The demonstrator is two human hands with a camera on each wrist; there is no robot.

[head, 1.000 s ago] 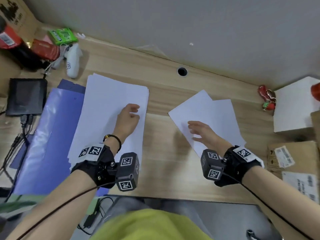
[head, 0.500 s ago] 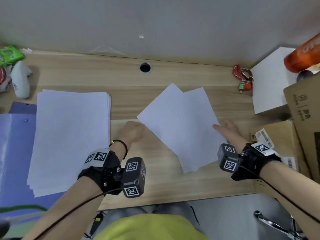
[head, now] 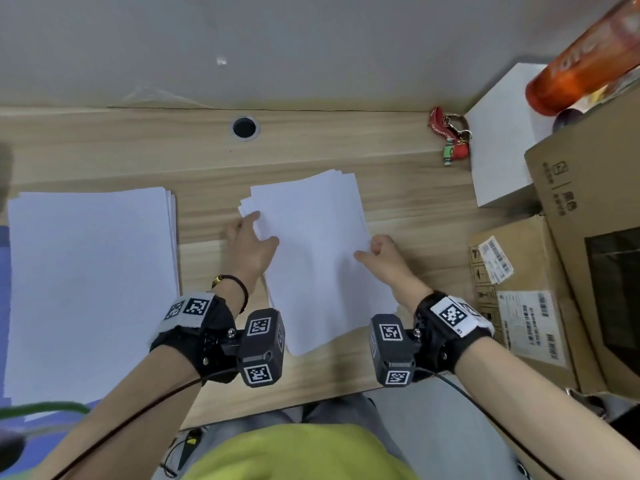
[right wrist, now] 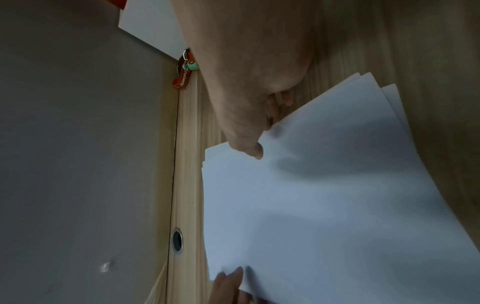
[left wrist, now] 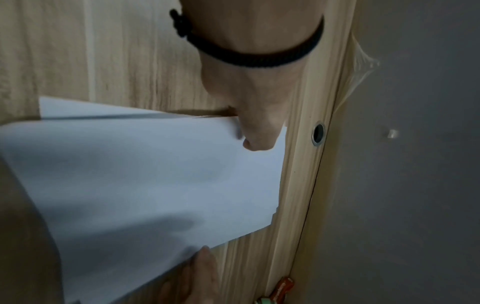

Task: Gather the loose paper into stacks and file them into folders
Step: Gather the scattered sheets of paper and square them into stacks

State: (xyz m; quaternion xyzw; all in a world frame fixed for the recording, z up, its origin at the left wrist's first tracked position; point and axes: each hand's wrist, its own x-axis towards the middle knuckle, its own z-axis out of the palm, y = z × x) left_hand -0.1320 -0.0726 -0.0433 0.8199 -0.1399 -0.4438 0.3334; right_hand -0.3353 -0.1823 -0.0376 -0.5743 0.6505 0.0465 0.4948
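Observation:
A small bunch of loose white sheets [head: 311, 251] lies mid-desk, roughly squared, with corners still fanned at its far left. My left hand [head: 254, 237] pinches its left edge, thumb on top [left wrist: 255, 139], and that edge [left wrist: 155, 174] is lifted off the wood. My right hand [head: 375, 252] pinches the right edge, thumb [right wrist: 249, 144] over the sheets [right wrist: 324, 205] and fingers curled beneath. A large neat paper stack [head: 90, 289] rests at the left on a blue folder [head: 2, 258], which shows only at the frame edge.
A cable hole [head: 244, 127] and a red keychain [head: 450, 136] sit near the wall. A white box [head: 502, 133], cardboard boxes [head: 519, 292] and an orange bottle [head: 581, 53] crowd the right side. The desk's front edge runs just behind my wrists.
The fanned sheets have been pushed together into one bunch. My left hand moved from beside the sheets onto their left edge, my right hand closed on the right edge.

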